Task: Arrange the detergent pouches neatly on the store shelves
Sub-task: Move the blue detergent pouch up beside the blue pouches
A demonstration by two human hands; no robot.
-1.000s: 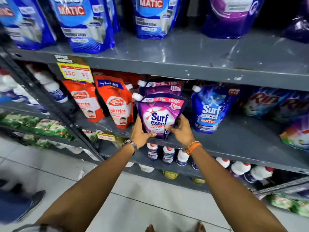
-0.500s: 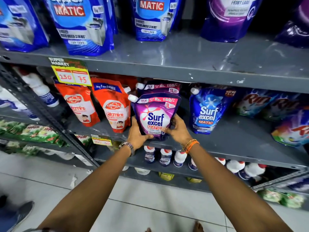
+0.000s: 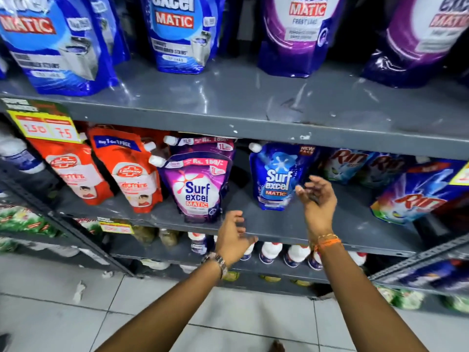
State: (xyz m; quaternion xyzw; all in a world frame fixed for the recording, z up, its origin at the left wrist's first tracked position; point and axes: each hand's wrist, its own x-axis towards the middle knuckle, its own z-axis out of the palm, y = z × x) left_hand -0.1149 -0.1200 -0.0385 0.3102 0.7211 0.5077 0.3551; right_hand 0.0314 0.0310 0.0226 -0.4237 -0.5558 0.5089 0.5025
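A purple Surf Excel pouch (image 3: 199, 186) stands upright on the grey middle shelf (image 3: 253, 224), with another purple pouch (image 3: 208, 146) behind it. A blue Surf Excel pouch (image 3: 276, 176) stands to its right. My left hand (image 3: 234, 237) hovers open just right of and below the purple pouch, not touching it. My right hand (image 3: 317, 199) is open with fingers spread, close beside the blue pouch's right edge; I cannot tell whether it touches. Both hands hold nothing.
Two red Lifebuoy pouches (image 3: 132, 171) stand left of the purple one, and Rin pouches (image 3: 416, 196) lie at the right. Large blue pouches (image 3: 177, 31) and purple pouches (image 3: 302, 31) fill the top shelf (image 3: 253, 107). White bottles (image 3: 271, 251) line the shelf below.
Both hands have let go of the purple pouch, which now stands on the shelf. My right hand has moved right toward the blue pouch; my left has drawn back.
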